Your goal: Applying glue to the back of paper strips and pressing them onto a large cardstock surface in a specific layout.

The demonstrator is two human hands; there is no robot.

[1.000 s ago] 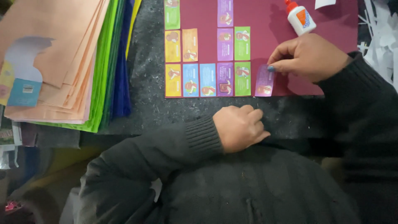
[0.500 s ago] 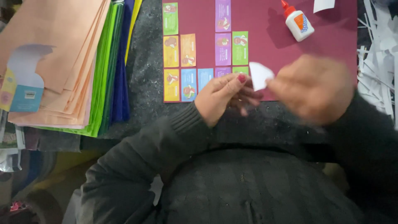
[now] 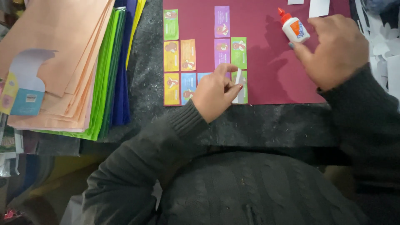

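Observation:
My left hand (image 3: 216, 93) pinches a small paper card (image 3: 238, 85), white side showing, held on edge above the lower edge of the maroon sheet (image 3: 266, 62). My right hand (image 3: 333, 50) reaches toward the white glue bottle with the red cap (image 3: 293, 26); its thumb is just below the bottle and its fingers are apart. Several small coloured picture cards (image 3: 188, 55) lie in rows on the left part of the maroon sheet.
A stack of peach, green, blue and yellow paper sheets (image 3: 71, 62) lies at the left on the dark tabletop (image 3: 146, 83). White paper scraps (image 3: 381, 46) are piled at the right edge. Two white paper pieces (image 3: 318, 7) lie at the sheet's top.
The purple card was lifted off the sheet by my right hand, passed to my left hand, and turned white side out. My right hand then moved up to the glue bottle.

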